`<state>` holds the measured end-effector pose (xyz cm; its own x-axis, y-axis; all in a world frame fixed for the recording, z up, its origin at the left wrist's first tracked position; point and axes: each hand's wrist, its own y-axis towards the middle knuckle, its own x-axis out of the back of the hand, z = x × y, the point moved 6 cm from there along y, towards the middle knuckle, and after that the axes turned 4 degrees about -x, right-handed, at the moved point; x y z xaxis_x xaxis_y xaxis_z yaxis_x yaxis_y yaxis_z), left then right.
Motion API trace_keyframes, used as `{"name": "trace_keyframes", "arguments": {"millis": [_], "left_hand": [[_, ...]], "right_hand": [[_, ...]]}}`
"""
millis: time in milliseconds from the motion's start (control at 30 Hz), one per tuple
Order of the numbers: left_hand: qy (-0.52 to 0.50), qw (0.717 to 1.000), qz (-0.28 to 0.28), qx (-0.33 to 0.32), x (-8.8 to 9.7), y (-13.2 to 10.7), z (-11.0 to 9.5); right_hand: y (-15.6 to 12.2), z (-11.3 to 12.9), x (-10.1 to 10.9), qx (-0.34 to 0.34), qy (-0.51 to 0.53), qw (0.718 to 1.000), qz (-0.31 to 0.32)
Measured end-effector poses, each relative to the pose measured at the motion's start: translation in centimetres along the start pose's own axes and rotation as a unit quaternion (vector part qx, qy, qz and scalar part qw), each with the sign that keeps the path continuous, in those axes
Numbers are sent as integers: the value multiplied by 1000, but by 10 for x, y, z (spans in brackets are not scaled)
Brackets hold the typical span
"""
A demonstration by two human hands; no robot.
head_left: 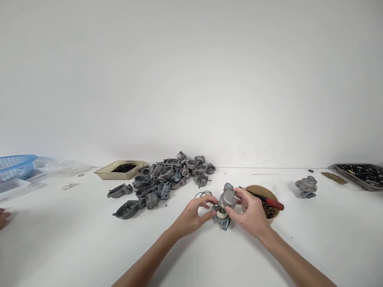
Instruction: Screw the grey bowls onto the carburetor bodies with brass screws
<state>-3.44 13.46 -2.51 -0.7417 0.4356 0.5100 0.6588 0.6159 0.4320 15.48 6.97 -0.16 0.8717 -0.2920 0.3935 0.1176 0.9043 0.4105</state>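
Observation:
At the centre of the white table both my hands close round a small grey metal carburetor (226, 202). My left hand (193, 215) grips its lower body from the left. My right hand (251, 211) holds a grey bowl-shaped cover on top of it, fingers curled. A thin black ring (202, 194) lies on the table just behind my left hand.
A pile of several grey metal covers (163, 177) lies behind left. A beige tray of black rings (121, 170), a tan bowl of small screws (271, 197) with a red-handled screwdriver (269, 201), a finished carburetor (306, 186), a dark tray (359, 175), a blue basket (16, 165). Another person's fingers (3, 218) show at the left edge.

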Motion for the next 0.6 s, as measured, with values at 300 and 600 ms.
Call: {"name": "trace_keyframes", "arguments": {"millis": [300,600], "left_hand": [[-121,990,32,60,1,-3,5],[-113,989,54,80,-7,-5,19]], "right_hand": [[-10,-1,-17,-40,-97,991,86],[-17,2,-25,-35,-137,980,140]]}}
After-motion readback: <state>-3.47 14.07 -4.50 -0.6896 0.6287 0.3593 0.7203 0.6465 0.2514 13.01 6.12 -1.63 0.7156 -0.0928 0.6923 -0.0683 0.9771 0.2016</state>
